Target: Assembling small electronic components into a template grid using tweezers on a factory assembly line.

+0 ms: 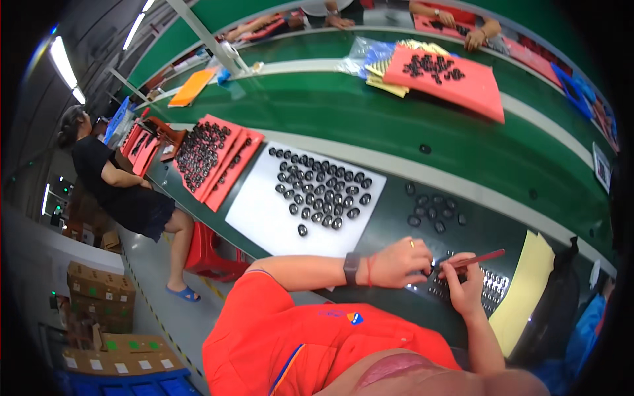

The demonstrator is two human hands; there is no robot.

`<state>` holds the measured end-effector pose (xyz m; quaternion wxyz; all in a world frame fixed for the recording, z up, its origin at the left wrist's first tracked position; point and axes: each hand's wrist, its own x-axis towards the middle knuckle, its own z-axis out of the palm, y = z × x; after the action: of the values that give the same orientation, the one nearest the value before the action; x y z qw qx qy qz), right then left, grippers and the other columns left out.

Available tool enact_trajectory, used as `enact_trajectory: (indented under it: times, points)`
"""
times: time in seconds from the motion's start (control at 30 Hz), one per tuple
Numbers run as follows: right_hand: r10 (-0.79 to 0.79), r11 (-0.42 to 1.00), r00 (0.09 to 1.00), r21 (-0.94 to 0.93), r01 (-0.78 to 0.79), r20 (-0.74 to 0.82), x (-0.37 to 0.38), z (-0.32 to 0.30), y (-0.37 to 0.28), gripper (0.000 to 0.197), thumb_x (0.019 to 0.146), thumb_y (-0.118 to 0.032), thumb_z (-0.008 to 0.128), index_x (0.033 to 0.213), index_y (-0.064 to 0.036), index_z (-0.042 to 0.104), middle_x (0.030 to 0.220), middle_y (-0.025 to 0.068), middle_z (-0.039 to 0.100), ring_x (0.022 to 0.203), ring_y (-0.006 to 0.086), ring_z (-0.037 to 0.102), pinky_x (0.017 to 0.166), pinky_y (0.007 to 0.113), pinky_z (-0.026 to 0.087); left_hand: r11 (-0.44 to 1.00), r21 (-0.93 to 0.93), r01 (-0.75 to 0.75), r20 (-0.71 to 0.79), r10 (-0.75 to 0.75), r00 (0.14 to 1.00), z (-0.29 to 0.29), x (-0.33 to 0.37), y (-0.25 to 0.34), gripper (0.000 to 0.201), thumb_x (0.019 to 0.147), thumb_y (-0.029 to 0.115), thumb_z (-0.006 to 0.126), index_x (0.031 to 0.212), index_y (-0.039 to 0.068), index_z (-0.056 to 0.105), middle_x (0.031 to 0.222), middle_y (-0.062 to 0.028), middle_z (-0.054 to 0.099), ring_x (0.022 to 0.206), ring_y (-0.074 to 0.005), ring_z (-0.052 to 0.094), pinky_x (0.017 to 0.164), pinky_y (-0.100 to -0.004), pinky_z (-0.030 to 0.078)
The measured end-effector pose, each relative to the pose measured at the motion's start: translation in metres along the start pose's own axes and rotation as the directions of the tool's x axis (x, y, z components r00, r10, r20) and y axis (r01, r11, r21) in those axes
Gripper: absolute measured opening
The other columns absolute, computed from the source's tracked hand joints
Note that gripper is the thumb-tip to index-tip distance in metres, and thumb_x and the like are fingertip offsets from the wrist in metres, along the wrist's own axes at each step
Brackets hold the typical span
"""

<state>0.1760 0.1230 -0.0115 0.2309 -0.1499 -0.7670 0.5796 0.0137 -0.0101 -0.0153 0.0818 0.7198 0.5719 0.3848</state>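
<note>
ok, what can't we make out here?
All in the head view:
- Left hand: what its fingertips hold, if anything; too small.
- Red stick-like tool: its lower tip, lost among the right hand's fingers.
- Small shiny parts: full count, partly covered by that hand.
- Co-worker in red: head, cut off by the top edge.

No txt legible. Person's red shirt [254,327] bears a sm. blue-&-orange logo [355,319] w/ blurred lettering beside it. Brown cartons [109,357], lower L, carry white labels [120,367] & green squares [111,345], all too sm. to read.
</note>
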Motion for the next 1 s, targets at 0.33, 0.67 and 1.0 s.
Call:
enact_trajectory:
  times: [0.33, 0.67, 1.0]
  points:
    - [0.014, 1.0, 1.0, 0.013, -0.014, 0.021, 0.001, 0.002, -0.005, 0.012, 0.084, 0.003, 0.057, 0.093, 0.0006, 0.048, 0.078, 0.0087, 0.06, 0.064, 0.0124, 0.061, 0.059, 0.021, 0.049, 0.989, 0.127, -0.079, -0.043, 0.085, 0.995, -0.001, -0.006, 0.002, 0.013, 0.074, 0.02, 0.067, 0.08, 0.01, 0.062, 0.09, -0.0008, 0.059, 0.087, -0.019, 0.054, 0.074, -0.0319, 0.039]
    - [-0.042, 0.993, 0.995, -0.102, 0.051, 0.093, 0.004, -0.007, -0.003, 0.01, 0.087, -0.002, 0.055, 0.096, 0.0002, 0.049, 0.082, 0.0092, 0.061, 0.065, 0.0115, 0.06, 0.063, 0.022, 0.046, 0.978, 0.166, -0.128, -0.025, 0.134, 0.991, 0.009, -0.008, -0.006, 0.013, 0.075, 0.025, 0.065, 0.075, 0.012, 0.064, 0.088, 0.0007, 0.06, 0.085, -0.0188, 0.052, 0.074, -0.0331, 0.039]
    - [-0.036, 0.999, 0.999, -0.01, 0.036, 0.011, 0.003, -0.016, 0.003, 0.011, 0.087, 0.001, 0.053, 0.097, 0.0018, 0.049, 0.089, 0.0118, 0.06, 0.062, 0.0115, 0.057, 0.059, 0.019, 0.045, 0.977, 0.156, -0.147, -0.046, 0.156, 0.987, 0.011, -0.009, -0.006, 0.014, 0.074, 0.026, 0.065, 0.075, 0.012, 0.062, 0.086, 0.0007, 0.059, 0.081, -0.0183, 0.052, 0.072, -0.0332, 0.04]
